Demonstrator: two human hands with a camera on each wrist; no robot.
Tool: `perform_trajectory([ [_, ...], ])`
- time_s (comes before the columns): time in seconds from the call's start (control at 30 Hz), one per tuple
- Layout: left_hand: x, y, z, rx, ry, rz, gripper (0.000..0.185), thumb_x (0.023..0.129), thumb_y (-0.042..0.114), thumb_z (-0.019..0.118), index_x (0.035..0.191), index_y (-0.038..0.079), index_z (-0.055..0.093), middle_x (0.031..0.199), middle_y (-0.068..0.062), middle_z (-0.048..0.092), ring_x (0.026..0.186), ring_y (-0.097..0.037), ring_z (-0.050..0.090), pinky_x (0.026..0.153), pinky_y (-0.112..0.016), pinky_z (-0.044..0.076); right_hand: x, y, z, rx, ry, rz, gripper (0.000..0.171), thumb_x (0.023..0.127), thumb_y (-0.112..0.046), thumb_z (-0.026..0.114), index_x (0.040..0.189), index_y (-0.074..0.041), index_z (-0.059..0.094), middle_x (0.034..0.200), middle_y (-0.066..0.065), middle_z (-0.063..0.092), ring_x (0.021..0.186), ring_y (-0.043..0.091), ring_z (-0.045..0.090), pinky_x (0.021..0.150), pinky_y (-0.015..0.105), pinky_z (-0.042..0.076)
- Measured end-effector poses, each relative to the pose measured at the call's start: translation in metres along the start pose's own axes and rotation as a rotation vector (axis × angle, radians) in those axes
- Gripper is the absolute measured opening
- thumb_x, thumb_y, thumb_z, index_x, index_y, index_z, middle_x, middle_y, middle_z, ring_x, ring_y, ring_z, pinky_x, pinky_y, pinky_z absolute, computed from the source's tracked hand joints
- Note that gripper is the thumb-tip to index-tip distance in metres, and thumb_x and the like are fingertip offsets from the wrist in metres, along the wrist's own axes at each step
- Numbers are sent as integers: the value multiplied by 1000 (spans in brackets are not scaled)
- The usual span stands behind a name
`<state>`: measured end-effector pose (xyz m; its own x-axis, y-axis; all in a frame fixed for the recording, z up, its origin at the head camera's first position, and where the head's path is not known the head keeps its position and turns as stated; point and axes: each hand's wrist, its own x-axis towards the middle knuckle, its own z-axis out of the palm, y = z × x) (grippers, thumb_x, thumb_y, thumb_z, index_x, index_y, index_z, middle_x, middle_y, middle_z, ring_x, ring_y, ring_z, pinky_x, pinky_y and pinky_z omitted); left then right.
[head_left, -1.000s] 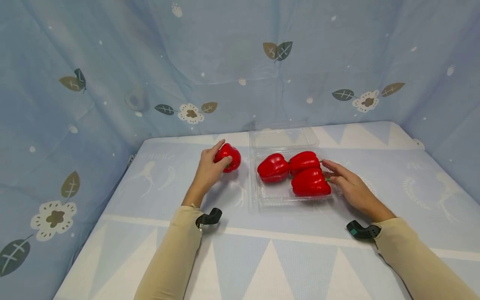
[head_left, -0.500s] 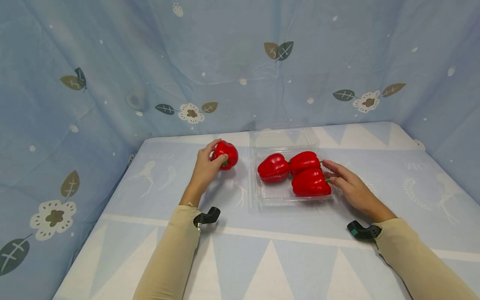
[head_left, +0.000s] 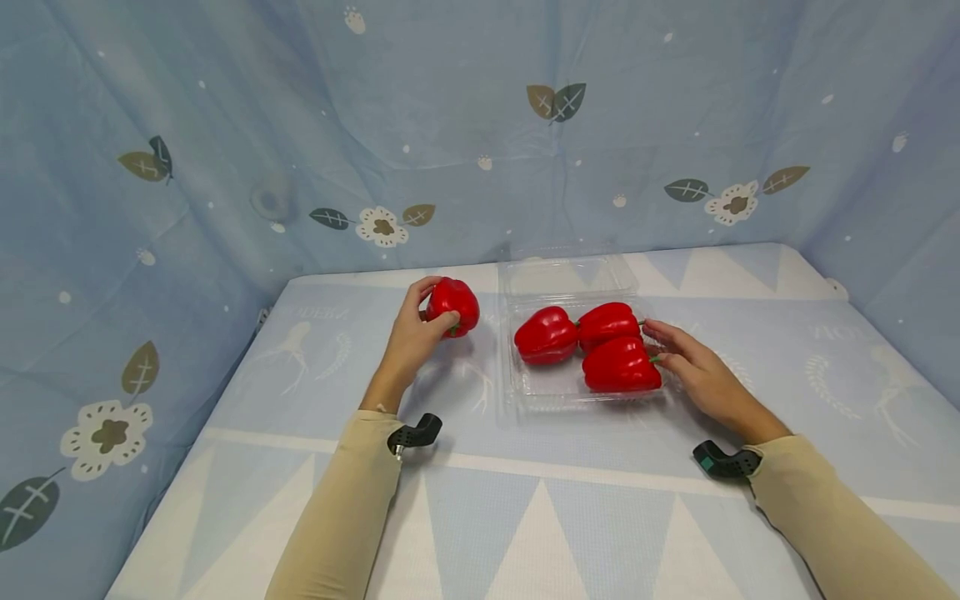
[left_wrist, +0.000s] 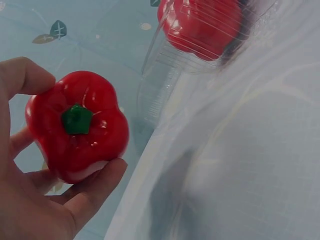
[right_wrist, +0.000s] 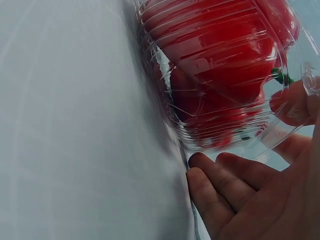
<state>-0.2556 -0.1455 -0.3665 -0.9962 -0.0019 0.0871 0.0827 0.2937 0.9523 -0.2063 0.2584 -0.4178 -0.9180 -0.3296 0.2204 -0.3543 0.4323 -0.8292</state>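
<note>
Peppers fill most of the clear plastic clamshell tray (head_left: 525,392), which sits near the far edge of the worktop (head_left: 525,517), right of its middle, with its open lid lying flat behind it toward the back edge. Three red peppers (head_left: 546,335) lie inside, touching one another, two along the far side and one at the near right; the tray's near left part shows bare plastic. Broad open cloth stretches from the tray to the near edge, and to the left and right edges as well. The left hand (head_left: 412,340) holds a fourth red pepper (head_left: 453,306), fingers and thumb curled round it, stem toward the palm, just left of the tray's left wall and clear of it. The right hand (head_left: 693,372) rests against the tray's right rim, its fingers loosely bent along the wall, with the thumb at the rim.
</note>
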Motion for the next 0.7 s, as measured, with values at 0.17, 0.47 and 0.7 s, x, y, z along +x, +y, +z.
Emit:
perform_trajectory([
  [0.17, -1, -1, 1, -21, 22, 22, 60, 84, 21, 67, 137, 30, 40, 145, 3, 37, 124, -27, 43, 88, -42, 51, 0, -2, 1, -5, 6, -1, 52, 99, -4, 41, 149, -9, 29, 149, 16, 36, 127, 38, 45, 88, 7, 38],
  [0.47, -1, -3, 4, -62, -9, 40, 57, 86, 19, 65, 136, 24, 38, 138, -4, 42, 119, -29, 47, 92, -43, 49, 0, -6, 1, -20, 5, 16, 53, 99, -5, 41, 150, -10, 28, 148, 16, 37, 126, 36, 46, 88, 7, 38],
  [0.7, 0, 2, 6, 4, -31, -14, 70, 87, 25, 63, 147, 34, 29, 146, -6, 35, 122, -30, 46, 95, -44, 47, -1, -6, 2, -30, 5, 26, 53, 99, -5, 41, 150, -11, 28, 148, 16, 38, 126, 36, 46, 87, 7, 38],
])
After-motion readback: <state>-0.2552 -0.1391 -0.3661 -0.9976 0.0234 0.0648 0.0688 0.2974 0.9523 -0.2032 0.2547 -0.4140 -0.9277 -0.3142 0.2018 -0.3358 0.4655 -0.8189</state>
